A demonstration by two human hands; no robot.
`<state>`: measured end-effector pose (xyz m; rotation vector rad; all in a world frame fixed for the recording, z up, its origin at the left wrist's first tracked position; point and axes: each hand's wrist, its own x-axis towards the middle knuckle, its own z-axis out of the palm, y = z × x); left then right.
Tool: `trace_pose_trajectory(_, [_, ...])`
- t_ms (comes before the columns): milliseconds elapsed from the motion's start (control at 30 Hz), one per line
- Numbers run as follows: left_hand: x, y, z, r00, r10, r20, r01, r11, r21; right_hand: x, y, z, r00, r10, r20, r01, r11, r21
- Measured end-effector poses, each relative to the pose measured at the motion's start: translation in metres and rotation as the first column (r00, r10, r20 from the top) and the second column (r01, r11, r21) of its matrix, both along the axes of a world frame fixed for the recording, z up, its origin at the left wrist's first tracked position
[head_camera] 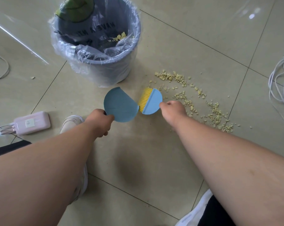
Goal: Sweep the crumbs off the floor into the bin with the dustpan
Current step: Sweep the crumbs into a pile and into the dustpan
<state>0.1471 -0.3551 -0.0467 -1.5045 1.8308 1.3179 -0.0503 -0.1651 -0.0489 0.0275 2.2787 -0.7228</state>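
My left hand (100, 121) grips the near edge of a small blue dustpan (120, 105), held just in front of the bin. My right hand (174, 111) holds a blue hand brush (152, 101) with yellow bristles (145, 97) that point left toward the dustpan and almost touch it. Yellowish crumbs (198, 97) lie scattered over the tiled floor in a band to the right of the brush. The grey bin (131, 51), lined with a clear plastic bag, stands behind the dustpan and has some crumbs (121, 36) inside.
A pink power bank (33, 123) with cables lies on the floor at the left. White cables (281, 82) coil at the right edge. A lone crumb (33, 77) lies left of the bin. My shoes (71, 123) stand below the hands.
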Motion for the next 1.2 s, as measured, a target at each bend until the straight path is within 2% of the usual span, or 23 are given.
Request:
trace_pose_trajectory(133, [-0.002, -0.003, 0.001, 0.999, 0.043, -0.014, -0.043, 0.999, 0.012, 0.009, -0.021, -0.016, 1.0, 0.015, 0.015, -0.014, 0.999, -0.042])
trace_pose_trajectory(333, [0.0, -0.008, -0.001, 0.997, -0.05, -0.051, 0.046, 0.997, -0.068, -0.013, -0.018, -0.023, 0.997, 0.064, -0.037, -0.064, 0.998, -0.017])
trace_pose_trajectory(533, [0.006, -0.008, -0.003, 0.998, -0.047, -0.033, 0.045, 0.998, -0.05, -0.063, 0.022, -0.016, 0.983, -0.157, -0.097, 0.169, 0.978, 0.126])
trace_pose_trajectory(733, [0.003, -0.003, 0.004, 0.997, -0.063, -0.043, 0.061, 0.997, -0.039, -0.074, 0.109, 0.0, 0.955, -0.287, -0.079, 0.297, 0.914, 0.276])
trace_pose_trajectory(833, [0.001, 0.001, 0.008, 0.996, -0.08, -0.042, 0.078, 0.996, -0.037, -0.071, 0.122, 0.005, 0.941, -0.332, -0.062, 0.337, 0.913, 0.229])
trace_pose_trajectory(1033, [-0.001, 0.004, 0.012, 0.998, -0.055, -0.044, 0.053, 0.998, -0.045, -0.057, 0.071, 0.009, 0.983, -0.181, -0.024, 0.181, 0.982, 0.045])
trace_pose_trajectory(1200, [-0.004, 0.001, 0.011, 0.998, -0.024, -0.06, 0.021, 0.999, -0.044, -0.042, 0.006, 0.001, 1.0, -0.016, -0.015, 0.015, 0.998, -0.058])
